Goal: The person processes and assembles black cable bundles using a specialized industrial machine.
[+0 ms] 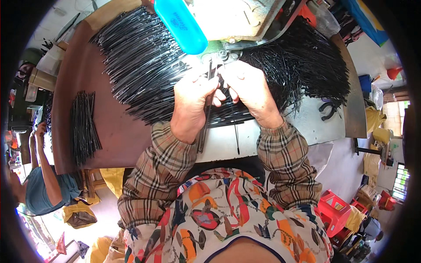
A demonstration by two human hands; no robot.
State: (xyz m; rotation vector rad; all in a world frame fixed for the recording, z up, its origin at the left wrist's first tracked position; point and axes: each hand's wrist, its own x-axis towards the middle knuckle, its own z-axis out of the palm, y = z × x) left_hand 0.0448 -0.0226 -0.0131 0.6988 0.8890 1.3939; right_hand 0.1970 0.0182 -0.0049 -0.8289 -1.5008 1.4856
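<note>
My left hand [189, 98] is closed around a small bundle of thin black strips [203, 131], whose lower ends hang past the wrist. Close beside it, my right hand [253, 90] pinches a single thin black strip [237, 138] that hangs down between the forearms. The fingertips of both hands meet just below the brightly lit working point of a pale machine [237, 19] with a blue oblong cover [182, 26]. Glare and the fingers hide the strips' upper ends. What the strips are exactly cannot be made out.
Large heaps of black strips lie left [140, 65] and right [302, 61] of the machine. A smaller bundle [83, 127] rests on the brown table covering [118, 151]. Dark-handled pliers [326, 110] lie at the right. Another person [48, 179] works at far left; red stools [334, 212] stand lower right.
</note>
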